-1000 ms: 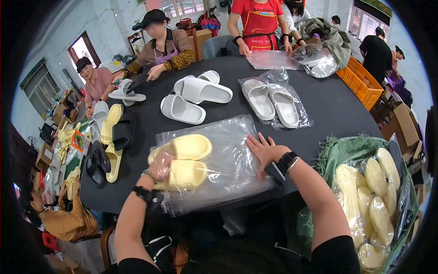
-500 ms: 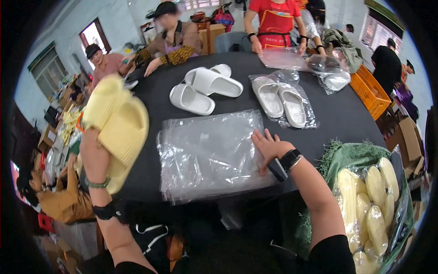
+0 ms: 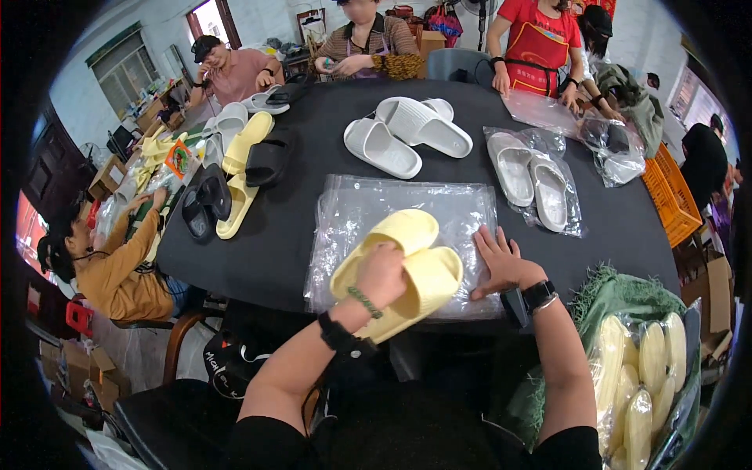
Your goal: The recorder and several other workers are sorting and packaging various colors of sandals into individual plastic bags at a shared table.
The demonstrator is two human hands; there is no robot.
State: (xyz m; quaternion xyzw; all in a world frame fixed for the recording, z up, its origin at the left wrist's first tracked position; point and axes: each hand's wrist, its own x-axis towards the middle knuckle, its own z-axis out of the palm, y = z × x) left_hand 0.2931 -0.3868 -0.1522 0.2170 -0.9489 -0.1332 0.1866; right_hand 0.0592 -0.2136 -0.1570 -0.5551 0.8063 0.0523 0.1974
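My left hand (image 3: 381, 276) is closed on a pair of pale yellow slippers (image 3: 435, 283), gripping them together where their straps meet. The pair is held over a stack of clear plastic bags (image 3: 345, 205) at the near edge of the black table (image 3: 307, 160). On the right edge of that stack my right hand (image 3: 505, 265) lies flat with its fingers spread, holding nothing. Beyond the bags lie several loose white slippers (image 3: 423, 125). To their right rests a white pair in a clear bag (image 3: 533, 176).
Black, yellow and grey slippers (image 3: 239, 168) line the table's left side. A green woven sack (image 3: 619, 283) of bagged yellow slippers stands at my right. An orange crate (image 3: 672, 196) is by the right edge. Co-workers sit or stand around the far and left sides.
My left hand has brought the yellow slippers from the left side to above the plastic bags. My right hand stays flat on the stack. The view has turned leftward, showing more slippers there.
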